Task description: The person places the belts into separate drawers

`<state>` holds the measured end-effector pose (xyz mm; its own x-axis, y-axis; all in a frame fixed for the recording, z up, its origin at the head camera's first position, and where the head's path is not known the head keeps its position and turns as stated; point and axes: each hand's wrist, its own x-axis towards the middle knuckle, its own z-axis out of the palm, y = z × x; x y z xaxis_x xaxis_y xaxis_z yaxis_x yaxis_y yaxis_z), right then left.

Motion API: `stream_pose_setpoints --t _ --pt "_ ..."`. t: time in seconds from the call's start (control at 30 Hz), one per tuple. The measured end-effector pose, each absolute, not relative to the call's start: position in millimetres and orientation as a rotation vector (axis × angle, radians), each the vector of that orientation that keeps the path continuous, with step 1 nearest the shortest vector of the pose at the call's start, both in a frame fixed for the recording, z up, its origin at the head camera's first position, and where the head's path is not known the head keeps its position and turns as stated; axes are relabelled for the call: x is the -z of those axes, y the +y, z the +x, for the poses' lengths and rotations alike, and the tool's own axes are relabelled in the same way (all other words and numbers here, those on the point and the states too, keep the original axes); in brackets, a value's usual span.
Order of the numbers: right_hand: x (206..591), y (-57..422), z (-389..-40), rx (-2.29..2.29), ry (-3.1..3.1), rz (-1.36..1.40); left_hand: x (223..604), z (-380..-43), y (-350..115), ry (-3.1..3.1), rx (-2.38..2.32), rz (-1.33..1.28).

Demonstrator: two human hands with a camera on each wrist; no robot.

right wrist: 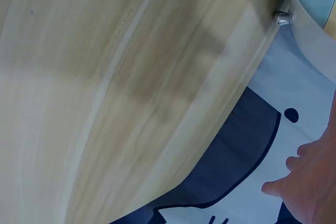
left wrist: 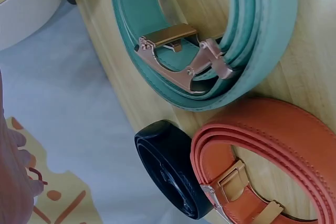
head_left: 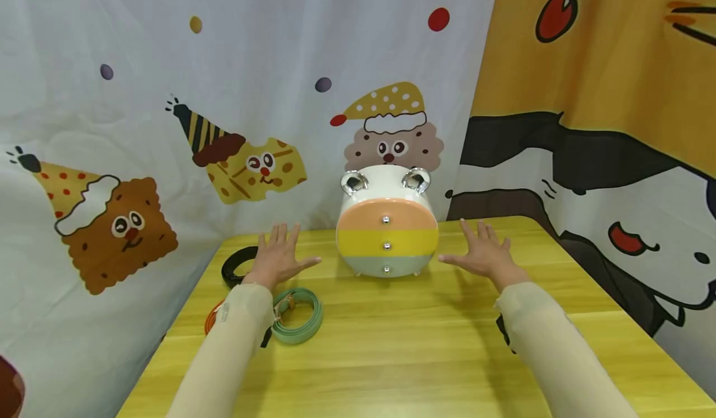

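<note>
The box [head_left: 369, 235] looks glossy, its ears [head_left: 416, 181] chrome-bright, the green belt [left wrist: 268, 30] leathery, the table [head_left: 403, 349] wood-grained.

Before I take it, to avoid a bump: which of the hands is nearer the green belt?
Left. The left hand is just beyond the green belt, slightly to its left; the right hand is well off to its right.

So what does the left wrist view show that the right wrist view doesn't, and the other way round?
Only the left wrist view shows the green belt, orange belt, black belt and left hand. Only the right wrist view shows the right hand and a large dark printed patch. Both show the wooden table, printed curtain and part of the white-sided box.
</note>
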<state>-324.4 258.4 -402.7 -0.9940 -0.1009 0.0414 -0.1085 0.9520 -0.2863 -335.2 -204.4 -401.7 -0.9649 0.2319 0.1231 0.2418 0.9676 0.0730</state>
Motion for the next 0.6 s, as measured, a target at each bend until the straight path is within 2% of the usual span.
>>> stream_pose_setpoints --t 0.6 --pt "371.1 252.7 -328.8 -0.509 -3.026 0.214 375.5 -335.1 -206.4 -2.938 0.099 -0.327"
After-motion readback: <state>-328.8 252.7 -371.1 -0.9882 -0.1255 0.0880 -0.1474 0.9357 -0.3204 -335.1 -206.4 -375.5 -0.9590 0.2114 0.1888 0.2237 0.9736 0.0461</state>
